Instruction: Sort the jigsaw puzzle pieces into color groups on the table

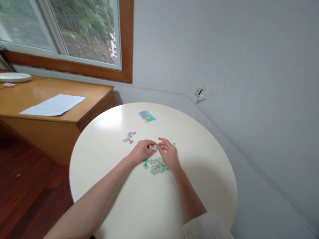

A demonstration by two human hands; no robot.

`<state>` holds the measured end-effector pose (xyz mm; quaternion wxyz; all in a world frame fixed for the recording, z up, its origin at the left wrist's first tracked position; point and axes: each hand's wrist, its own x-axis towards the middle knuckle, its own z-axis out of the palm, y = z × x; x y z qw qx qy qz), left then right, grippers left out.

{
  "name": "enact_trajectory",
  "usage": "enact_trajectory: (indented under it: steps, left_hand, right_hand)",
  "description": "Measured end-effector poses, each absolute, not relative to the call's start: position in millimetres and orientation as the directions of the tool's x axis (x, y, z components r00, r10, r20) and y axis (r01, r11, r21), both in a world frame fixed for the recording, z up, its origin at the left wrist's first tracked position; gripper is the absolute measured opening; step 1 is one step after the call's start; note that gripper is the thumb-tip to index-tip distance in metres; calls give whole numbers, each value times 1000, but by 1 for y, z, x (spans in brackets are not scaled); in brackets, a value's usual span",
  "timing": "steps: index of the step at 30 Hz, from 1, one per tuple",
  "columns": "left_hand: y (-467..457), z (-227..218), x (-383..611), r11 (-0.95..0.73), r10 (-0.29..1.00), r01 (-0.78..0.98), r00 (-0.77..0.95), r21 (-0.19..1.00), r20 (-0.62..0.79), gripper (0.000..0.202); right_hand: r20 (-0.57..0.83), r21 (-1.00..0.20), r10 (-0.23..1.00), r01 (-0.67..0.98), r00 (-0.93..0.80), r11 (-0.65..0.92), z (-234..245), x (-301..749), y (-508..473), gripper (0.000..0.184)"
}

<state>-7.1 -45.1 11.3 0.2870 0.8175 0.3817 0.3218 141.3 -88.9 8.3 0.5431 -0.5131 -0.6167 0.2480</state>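
Note:
Near the middle of the round white table, my left hand and my right hand meet over small jigsaw puzzle pieces. The fingertips of both hands are closed on these pieces, one hand on each side. Just below them lies a loose heap of puzzle pieces, some turquoise, some with the grey backs up. A smaller group of puzzle pieces is spread to the left of my left hand. One turquoise piece shows just right of my right hand.
A colourful picture card lies at the far side of the white table. To the left stands a wooden desk with a sheet of paper and a white round object. A wall socket with a plug is behind the table.

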Motion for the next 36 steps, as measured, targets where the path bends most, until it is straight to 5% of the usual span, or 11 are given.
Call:
enact_trajectory:
  steps: [18, 36]
  left_hand:
    - [-49, 15, -5, -543, 814, 490, 505, 682, 287, 22]
    - [-20, 9, -36, -193, 960, 821, 44, 537, 277, 17]
  right_hand:
    - [457, -813, 880, 460, 128, 356, 8, 141, -89, 31]
    - [454, -813, 884, 458, 113, 359, 5, 142, -88, 33]
